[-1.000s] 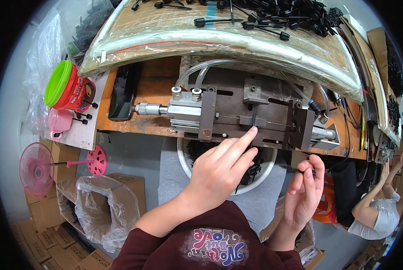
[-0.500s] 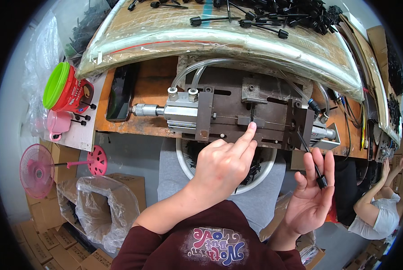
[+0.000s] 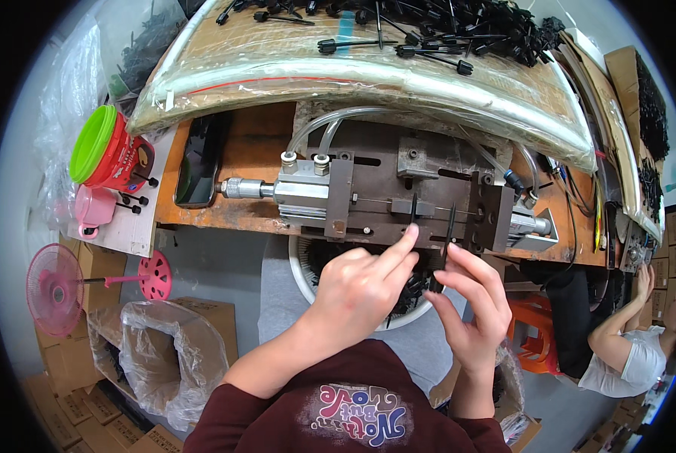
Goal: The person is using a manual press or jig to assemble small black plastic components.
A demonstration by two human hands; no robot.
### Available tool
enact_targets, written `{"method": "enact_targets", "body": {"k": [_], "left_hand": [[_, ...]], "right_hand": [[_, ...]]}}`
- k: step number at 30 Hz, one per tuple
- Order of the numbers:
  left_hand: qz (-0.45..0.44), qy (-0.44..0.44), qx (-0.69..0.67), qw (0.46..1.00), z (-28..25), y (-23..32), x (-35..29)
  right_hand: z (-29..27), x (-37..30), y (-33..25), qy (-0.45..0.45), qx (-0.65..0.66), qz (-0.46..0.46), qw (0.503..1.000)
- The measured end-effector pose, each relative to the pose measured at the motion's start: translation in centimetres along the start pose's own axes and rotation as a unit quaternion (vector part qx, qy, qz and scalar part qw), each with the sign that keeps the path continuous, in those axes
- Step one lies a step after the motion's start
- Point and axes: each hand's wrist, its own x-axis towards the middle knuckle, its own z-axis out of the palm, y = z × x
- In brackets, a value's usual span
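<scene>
While a pink fan (image 3: 55,289) stands at the far left, a pink cup (image 3: 96,210) and a red tub (image 3: 115,155) with a green rim sit above it on a pale board (image 3: 130,238). Next comes the wooden worktop (image 3: 240,162), which carries a dark jig (image 3: 383,140) with a silver cylinder (image 3: 302,200) and clear hoses (image 3: 368,112) at its left end. Below the near edge, a white basin (image 3: 296,264) with black parts in it is partly hidden by the left hand (image 3: 359,291). That hand has its index finger stretched forward, the tip at the near end of a black rod (image 3: 414,202) lying across the grey block (image 3: 403,206) mid-jig; its thumb is hidden, so I cannot tell whether it pinches anything. Behind the jig, a wrapped panel (image 3: 278,64) bears a heap of black pieces (image 3: 496,34), thickest toward its right. Just beside the left hand, the right hand (image 3: 474,302) pinches a second rod (image 3: 450,234) between thumb and fingers, the thin end pointing away over the jig, right of the block. Farther right are another cylinder (image 3: 530,224), an orange stool (image 3: 534,328) and a co-worker (image 3: 621,362) in a white top.
</scene>
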Motion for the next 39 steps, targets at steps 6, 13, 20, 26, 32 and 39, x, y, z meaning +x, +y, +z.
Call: {"method": "enact_targets", "body": {"k": [6, 13, 20, 26, 32, 39], "left_hand": [[0.015, -0.168, -0.149, 0.974, -1.0, 0.9, -3.7], [0.001, -0.167, -0.156, 0.973, 0.2, 0.2, -5.0], [0.027, -0.203, -0.196, 0.959, 2.8, 0.1, -6.2], [0.056, -0.178, -0.216, 0.958, 4.0, -0.3, -8.0], [0.008, -0.163, -0.224, 0.961, 3.7, -0.9, -11.6], [-0.011, -0.119, -0.227, 0.966, 3.8, -1.3, -12.8]], "right_hand": [[1.6, 1.2, 1.3, -0.076, -0.125, -0.070, 0.987], [2.8, 3.0, 0.8, -0.103, -0.207, -0.076, 0.970], [2.9, 3.0, 0.1, -0.114, -0.203, -0.066, 0.970], [2.5, 2.6, -0.4, -0.149, -0.225, -0.050, 0.962], [2.5, 2.5, -0.3, -0.115, -0.235, -0.116, 0.958], [0.8, 2.5, -1.4, -0.208, -0.115, -0.174, 0.956]]}}
